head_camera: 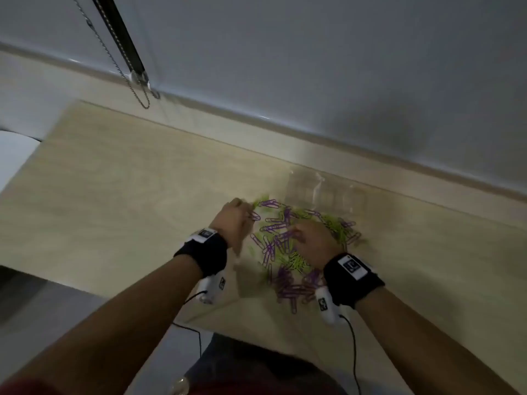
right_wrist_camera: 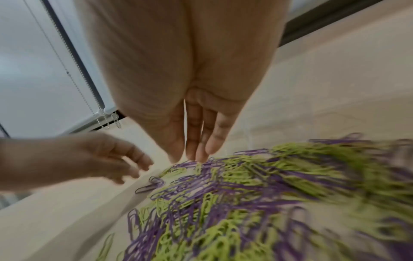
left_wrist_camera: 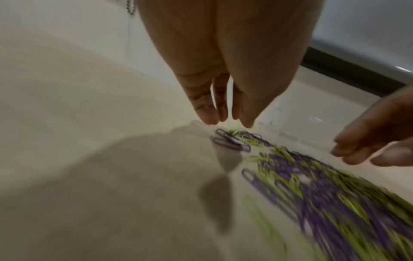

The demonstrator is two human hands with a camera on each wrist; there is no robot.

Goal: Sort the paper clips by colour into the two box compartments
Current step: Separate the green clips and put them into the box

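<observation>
A mixed pile of purple and green paper clips (head_camera: 288, 252) lies spread on the light wooden table (head_camera: 137, 201). Behind it, near the table's far edge, stands the clear plastic box (head_camera: 322, 192), faint and blurred. My left hand (head_camera: 242, 213) hovers at the pile's left edge. Its straight fingers point down just above two loose purple clips (left_wrist_camera: 232, 144) and hold nothing. My right hand (head_camera: 296, 233) is over the middle of the pile. Its straight fingertips (right_wrist_camera: 202, 158) touch the clips (right_wrist_camera: 234, 194). The left hand (right_wrist_camera: 125, 162) also shows in the right wrist view.
A window blind's bead chain (head_camera: 139, 92) hangs over the sill at the back left. The table's near edge (head_camera: 205, 316) runs just below my wrists. Thin black cables (head_camera: 353, 346) trail from both wrist cameras. Bare tabletop stretches to the left of the pile.
</observation>
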